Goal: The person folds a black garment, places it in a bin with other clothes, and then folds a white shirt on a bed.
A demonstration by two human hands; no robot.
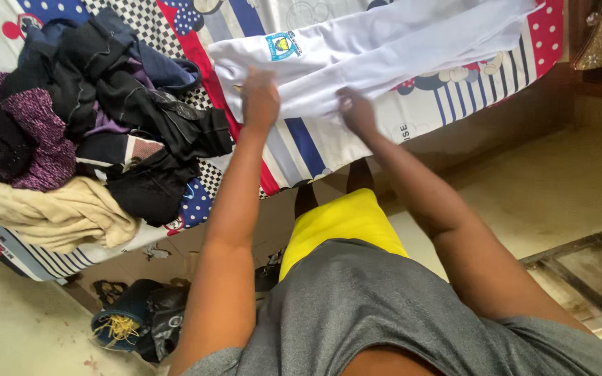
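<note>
Both hands press down on a white garment spread over a bed.

The left hand [260,99] lies flat on the near edge of the white garment [384,49], fingers held together and pointing away from the person; the right hand [355,111] rests just beside it on the same edge, its fingers curled into the cloth, though whether they pinch a fold cannot be told. The garment, with a small blue and yellow badge [281,45] just beyond the left fingers, lies stretched across the patterned bedsheet [301,143] and looks partly folded along its length, not yet brought into a compact shape. Well off to the left of the left hand sits a heap of dark clothes [106,104] with a cream garment [57,212] at its near side, all unfolded, so most of the pile looks left to do.
</note>
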